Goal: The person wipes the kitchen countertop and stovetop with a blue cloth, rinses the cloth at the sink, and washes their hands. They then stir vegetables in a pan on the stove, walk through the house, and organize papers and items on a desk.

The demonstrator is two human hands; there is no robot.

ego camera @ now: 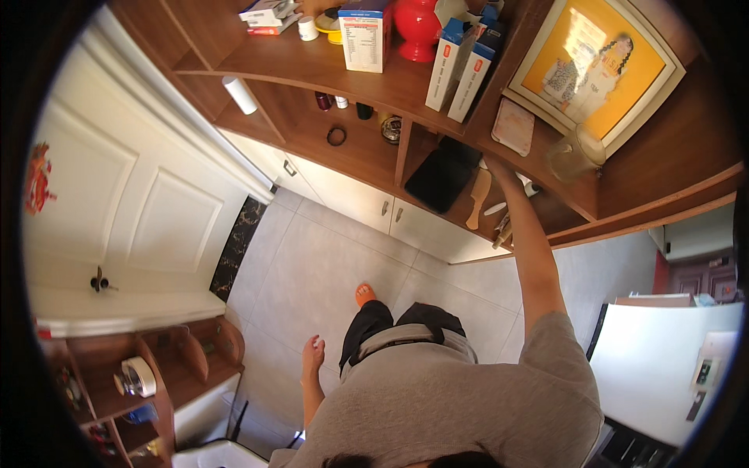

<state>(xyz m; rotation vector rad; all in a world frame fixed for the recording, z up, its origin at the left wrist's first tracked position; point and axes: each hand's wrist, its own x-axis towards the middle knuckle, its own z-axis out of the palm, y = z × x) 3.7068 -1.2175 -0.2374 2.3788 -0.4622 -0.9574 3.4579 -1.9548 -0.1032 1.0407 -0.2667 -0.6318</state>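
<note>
My right arm reaches into a lower compartment of the brown wooden shelf unit (374, 149). My right hand (495, 166) is mostly hidden under the shelf board above, so what it holds does not show. Just left of it lie a light wooden comb (480, 198) and a flat black item (439, 180). A small white oval object (495, 209) and some slim items rest beneath the forearm. My left hand (314, 352) hangs by my side over the floor, fingers loosely bent, with nothing seen in it.
Boxes (364, 41), a red vase (416, 32) and a framed picture (597, 70) stand on the upper shelves. A glass cup (576, 153) sits near a shelf edge. White cabinet doors (345, 193) are below. A white door (134, 205) stands at left.
</note>
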